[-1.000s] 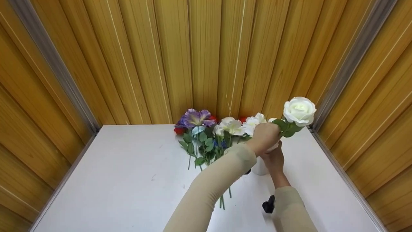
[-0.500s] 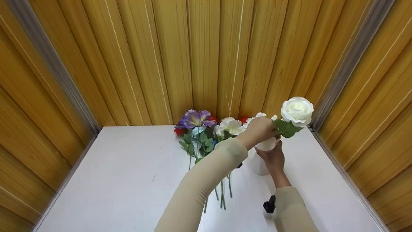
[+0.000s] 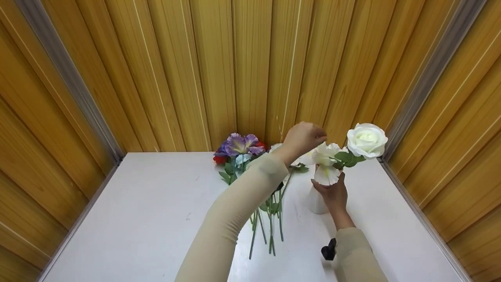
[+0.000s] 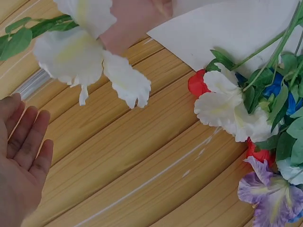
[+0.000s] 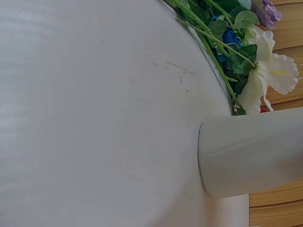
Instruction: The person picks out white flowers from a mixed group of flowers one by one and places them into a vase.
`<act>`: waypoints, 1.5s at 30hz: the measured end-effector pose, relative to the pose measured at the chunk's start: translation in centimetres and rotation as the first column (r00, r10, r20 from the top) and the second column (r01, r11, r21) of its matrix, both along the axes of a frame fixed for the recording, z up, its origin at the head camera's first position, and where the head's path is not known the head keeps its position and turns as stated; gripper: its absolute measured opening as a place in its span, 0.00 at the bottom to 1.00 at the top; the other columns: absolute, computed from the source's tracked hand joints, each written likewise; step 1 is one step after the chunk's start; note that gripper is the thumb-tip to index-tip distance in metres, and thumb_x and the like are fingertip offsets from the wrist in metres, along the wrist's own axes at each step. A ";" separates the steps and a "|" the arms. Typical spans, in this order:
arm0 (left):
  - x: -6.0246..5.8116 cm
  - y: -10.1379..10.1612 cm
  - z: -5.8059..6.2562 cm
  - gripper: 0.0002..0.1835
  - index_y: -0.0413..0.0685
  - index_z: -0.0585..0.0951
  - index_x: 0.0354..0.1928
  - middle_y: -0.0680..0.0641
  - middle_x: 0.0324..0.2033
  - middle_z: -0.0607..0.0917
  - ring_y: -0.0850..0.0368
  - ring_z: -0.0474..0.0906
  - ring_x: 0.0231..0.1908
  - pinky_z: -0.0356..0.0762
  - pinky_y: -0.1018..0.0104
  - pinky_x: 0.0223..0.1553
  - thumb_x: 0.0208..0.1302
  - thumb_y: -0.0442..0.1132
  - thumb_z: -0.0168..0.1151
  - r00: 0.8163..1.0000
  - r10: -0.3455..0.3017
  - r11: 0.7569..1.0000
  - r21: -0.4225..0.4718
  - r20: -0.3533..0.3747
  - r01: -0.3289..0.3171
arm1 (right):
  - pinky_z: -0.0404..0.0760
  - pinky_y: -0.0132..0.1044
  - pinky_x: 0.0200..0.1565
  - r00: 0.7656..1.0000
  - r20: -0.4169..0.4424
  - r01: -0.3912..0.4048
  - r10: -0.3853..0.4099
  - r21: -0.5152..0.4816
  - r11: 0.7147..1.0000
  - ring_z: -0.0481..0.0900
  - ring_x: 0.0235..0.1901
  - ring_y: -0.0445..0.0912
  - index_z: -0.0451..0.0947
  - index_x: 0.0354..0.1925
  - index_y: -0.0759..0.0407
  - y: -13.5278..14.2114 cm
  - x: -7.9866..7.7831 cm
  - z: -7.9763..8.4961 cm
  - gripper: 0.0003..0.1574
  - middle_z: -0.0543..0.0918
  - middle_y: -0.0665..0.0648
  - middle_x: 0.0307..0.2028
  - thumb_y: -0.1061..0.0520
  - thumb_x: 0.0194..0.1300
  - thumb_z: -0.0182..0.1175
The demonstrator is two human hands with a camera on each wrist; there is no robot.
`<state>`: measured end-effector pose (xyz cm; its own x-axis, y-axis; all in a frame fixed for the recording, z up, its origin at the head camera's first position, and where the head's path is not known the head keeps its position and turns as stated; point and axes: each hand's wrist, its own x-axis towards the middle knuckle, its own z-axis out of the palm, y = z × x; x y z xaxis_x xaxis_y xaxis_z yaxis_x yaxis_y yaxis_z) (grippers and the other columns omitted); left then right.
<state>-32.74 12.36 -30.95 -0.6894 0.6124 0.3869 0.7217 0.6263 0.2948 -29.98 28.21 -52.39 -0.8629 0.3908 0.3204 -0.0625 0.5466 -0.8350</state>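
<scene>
On the right of the table stands a white vase (image 3: 318, 202). My right hand (image 3: 332, 192) grips its upper part, just under the blooms. A white rose (image 3: 367, 140) with green leaves leans out to the right. A white iris-like flower (image 3: 327, 174) hangs over the vase's rim. In the head view my left hand (image 3: 303, 139) is raised left of these blooms, apart from them. The left wrist view shows its fingers (image 4: 31, 137) loosely extended and holding nothing, near the white flower (image 4: 71, 56). The right wrist view shows the vase's lower body (image 5: 251, 158), without the hand.
Several artificial flowers lie left of the vase, among them a purple flower (image 3: 239, 144), a red one (image 3: 220, 159) and a white one (image 4: 222, 104). Their green stems (image 3: 271, 235) point toward me. A wood-patterned wall (image 3: 250, 70) rises behind the white table (image 3: 156, 215).
My left hand has let go of the flowers at the vase and moved left and up. The white flower there is now uncovered. My right hand stays at the vase.
</scene>
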 end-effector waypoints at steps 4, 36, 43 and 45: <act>-0.7 -1.3 0.4 0.13 0.51 0.89 0.52 0.51 0.47 0.92 0.58 0.88 0.49 0.83 0.66 0.53 0.74 0.43 0.61 0.997 0.058 0.997 0.056 0.050 -0.060 | 0.69 0.61 0.68 1.000 0.029 -0.003 0.003 -0.003 1.000 0.70 0.69 0.67 0.48 0.73 0.70 0.1 0.0 0.1 0.60 0.68 0.76 0.70 0.50 0.57 0.73; -3.5 -6.7 -12.1 0.11 0.45 0.87 0.26 0.52 0.22 0.83 0.62 0.70 0.25 0.73 0.70 0.30 0.67 0.35 0.62 0.928 0.189 0.966 0.108 0.322 -0.234 | 0.69 0.61 0.68 0.997 0.074 0.021 -0.019 -0.038 0.999 0.69 0.70 0.68 0.44 0.77 0.67 0.4 0.7 1.0 0.65 0.66 0.74 0.73 0.48 0.58 0.73; -3.3 -7.4 -15.4 0.20 0.49 0.72 0.15 0.57 0.12 0.61 0.63 0.55 0.16 0.54 0.70 0.21 0.67 0.32 0.61 0.890 0.207 0.953 0.123 0.406 -0.277 | 0.69 0.61 0.68 0.997 0.077 0.031 -0.028 -0.038 0.999 0.69 0.70 0.68 0.45 0.77 0.67 0.5 0.7 0.9 0.65 0.67 0.73 0.72 0.48 0.57 0.73; -3.1 -7.6 -16.4 0.23 0.50 0.70 0.13 0.57 0.11 0.61 0.63 0.56 0.16 0.55 0.69 0.21 0.67 0.32 0.61 0.876 0.219 0.944 0.134 0.430 -0.301 | 0.70 0.61 0.68 0.997 0.078 0.030 -0.028 -0.028 0.999 0.70 0.69 0.67 0.45 0.76 0.67 0.5 0.7 0.9 0.65 0.67 0.73 0.72 0.48 0.57 0.73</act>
